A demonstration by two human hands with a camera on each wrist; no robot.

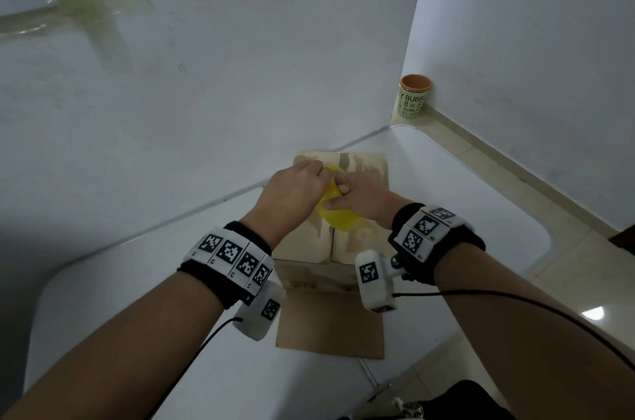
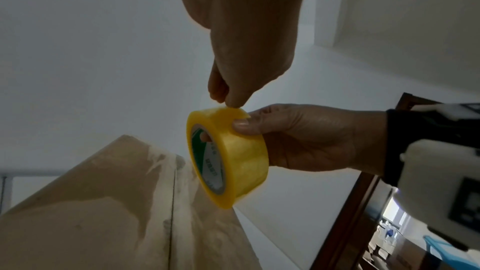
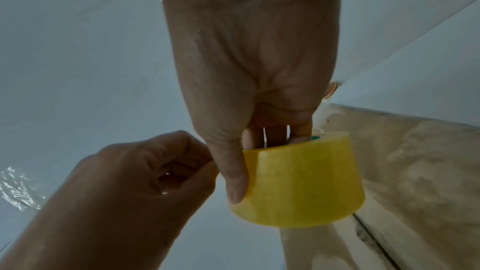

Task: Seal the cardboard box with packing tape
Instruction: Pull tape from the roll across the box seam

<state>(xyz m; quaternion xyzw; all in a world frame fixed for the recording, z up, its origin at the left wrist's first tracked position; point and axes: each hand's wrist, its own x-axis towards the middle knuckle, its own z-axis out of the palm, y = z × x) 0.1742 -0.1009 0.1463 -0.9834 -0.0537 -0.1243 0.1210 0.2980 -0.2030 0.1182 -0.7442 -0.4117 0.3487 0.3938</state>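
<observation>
While right hand (image 2: 306, 139) grips tape roll (image 2: 228, 157) above box (image 1: 357, 237), left hand (image 2: 228, 89) pinching tape end at 12 o'clock: may tear or restick.

A: Over in the far corner, a pale green paper cup (image 1: 413, 97) stands upright on the tiled floor (image 1: 536, 203), printed lettering on its side, orange-brown inside, right against the wall.

B: And on the white wall (image 1: 213, 41) up left, yellowed tape strips (image 1: 90, 14) crossing each other.

A: A white surface (image 1: 457, 199) with rounded corners fills the middle.

B: From the left wrist view, there's a dark wooden door frame (image 2: 348, 223) low on the right.
</observation>
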